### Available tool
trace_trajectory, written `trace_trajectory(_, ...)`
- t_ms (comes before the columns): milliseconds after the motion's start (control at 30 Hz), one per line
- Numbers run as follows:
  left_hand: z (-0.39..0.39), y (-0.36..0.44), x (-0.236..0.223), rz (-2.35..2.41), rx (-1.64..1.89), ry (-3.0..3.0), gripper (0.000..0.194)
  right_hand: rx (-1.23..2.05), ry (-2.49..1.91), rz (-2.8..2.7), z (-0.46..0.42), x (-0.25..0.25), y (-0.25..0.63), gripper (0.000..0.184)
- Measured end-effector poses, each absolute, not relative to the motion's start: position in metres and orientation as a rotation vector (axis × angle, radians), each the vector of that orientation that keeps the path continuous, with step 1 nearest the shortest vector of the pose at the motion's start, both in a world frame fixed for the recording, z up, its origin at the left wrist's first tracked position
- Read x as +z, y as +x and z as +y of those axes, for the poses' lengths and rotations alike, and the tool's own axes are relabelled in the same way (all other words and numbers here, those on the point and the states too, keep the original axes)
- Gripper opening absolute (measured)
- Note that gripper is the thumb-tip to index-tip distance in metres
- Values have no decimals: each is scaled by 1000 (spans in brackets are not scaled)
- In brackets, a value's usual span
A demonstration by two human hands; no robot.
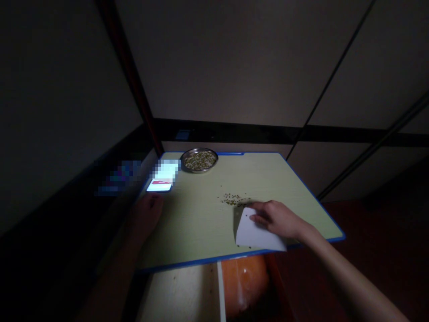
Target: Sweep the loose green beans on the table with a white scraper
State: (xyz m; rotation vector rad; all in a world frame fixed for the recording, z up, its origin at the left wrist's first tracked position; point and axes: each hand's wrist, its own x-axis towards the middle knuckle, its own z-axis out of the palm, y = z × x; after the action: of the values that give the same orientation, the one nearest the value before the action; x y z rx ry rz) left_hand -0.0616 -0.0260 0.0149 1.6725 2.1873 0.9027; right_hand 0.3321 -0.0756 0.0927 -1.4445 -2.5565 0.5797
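My right hand grips a piece of white paper near the right front of the table, with its fingers curled over the paper's far edge. A few small dark grains lie on and beside the paper. Just beyond it, a loose pile of small greenish-brown beans or seeds is scattered on the tabletop. My left hand rests in shadow at the table's left edge, fingers curled in, close to a lit phone. I see nothing in that hand.
A round metal dish spread with similar beans stands at the back left of the pale, blue-edged table. Below the front edge is an open drawer or box beside an orange, shiny object. Panelled walls stand behind and left.
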Motion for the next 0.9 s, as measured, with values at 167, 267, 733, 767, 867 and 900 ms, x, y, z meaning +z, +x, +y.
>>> trace_trajectory(167, -26, -63, 13, 2225, 875, 1676, 32, 717, -1338, -2603, -76, 92, 326, 26)
trace_trajectory(267, -25, -65, 10, 2202, 886, 1684, 34, 761, -1298, -2616, -79, 91, 322, 23)
trace_trajectory(733, -26, -63, 13, 2188, 849, 1657, 39, 492, -1798, -1915, -64, 80, 432, 30)
trace_trajectory(767, -26, -63, 13, 2187, 849, 1664, 39, 504, -1830, -1868, -63, 73, 438, 31)
trace_trajectory(867, -27, -62, 15, 2173, 851, 1684, 38, 506, -1889, -1795, -64, 57, 444, 33)
trace_trajectory(900, -27, -62, 16, 2175, 845, 1681, 37, 496, -1903, -1793, -64, 54, 443, 34)
